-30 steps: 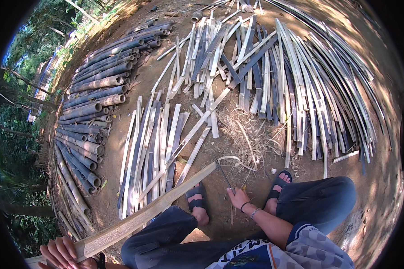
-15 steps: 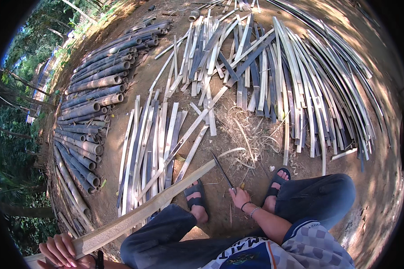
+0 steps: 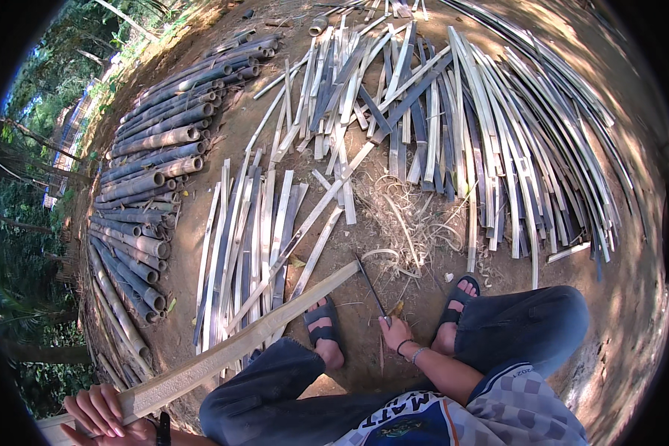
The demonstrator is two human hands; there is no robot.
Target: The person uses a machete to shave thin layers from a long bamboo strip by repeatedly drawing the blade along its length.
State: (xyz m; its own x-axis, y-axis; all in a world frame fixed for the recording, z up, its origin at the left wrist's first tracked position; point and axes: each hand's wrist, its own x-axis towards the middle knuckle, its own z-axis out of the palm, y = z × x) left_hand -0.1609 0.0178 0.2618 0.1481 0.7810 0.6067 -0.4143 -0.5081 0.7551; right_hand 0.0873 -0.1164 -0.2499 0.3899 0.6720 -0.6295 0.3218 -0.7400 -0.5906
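Note:
My left hand (image 3: pixel 100 414) is wrapped around the near end of a long split bamboo strip (image 3: pixel 223 359), at the lower left. The pale strip slants up to the right across my left knee, its far end over the ground ahead of my feet. In my right hand (image 3: pixel 398 336), between my feet, is the handle of a knife (image 3: pixel 373 288) with a dark, narrow blade. The blade points away from me, its tip at the strip's far end; whether they touch I cannot tell. Thin curled bamboo shavings (image 3: pixel 406 223) lie just beyond.
Split bamboo strips (image 3: pixel 238 245) lie at the left, with a larger heap of strips (image 3: pixel 509 149) spread across the back and right. Dark whole bamboo poles (image 3: pixel 145 178) are stacked at far left. My sandalled feet (image 3: pixel 325 334) rest on bare soil.
The curled shaving arching off the strip's far end has left it, and a curl now lies on the ground beyond. My right hand and knife have shifted slightly; both hands keep their hold.

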